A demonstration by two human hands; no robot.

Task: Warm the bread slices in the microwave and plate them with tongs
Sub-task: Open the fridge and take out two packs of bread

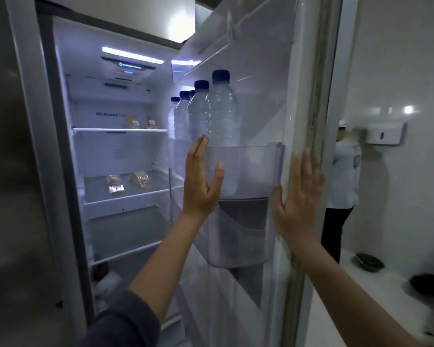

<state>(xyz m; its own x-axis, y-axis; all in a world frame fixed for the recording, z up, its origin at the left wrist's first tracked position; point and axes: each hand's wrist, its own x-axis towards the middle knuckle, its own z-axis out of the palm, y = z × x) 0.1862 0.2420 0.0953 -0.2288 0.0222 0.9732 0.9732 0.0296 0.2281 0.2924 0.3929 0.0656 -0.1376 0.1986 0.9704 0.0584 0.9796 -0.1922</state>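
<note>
Open fridge, lettering blurred, left hand, right hand at door

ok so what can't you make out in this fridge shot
All in the head view:
- Packets on the middle shelf: small and blurred, so bread or not is unclear.
- Packets on the upper shelf: too small, labels unreadable.
- Rear bottles: hidden behind the front bottle, count uncertain.
- Pale thing at the fridge bottom: blurred, dim.
- Microwave, tongs, plate: outside the frame.
</note>
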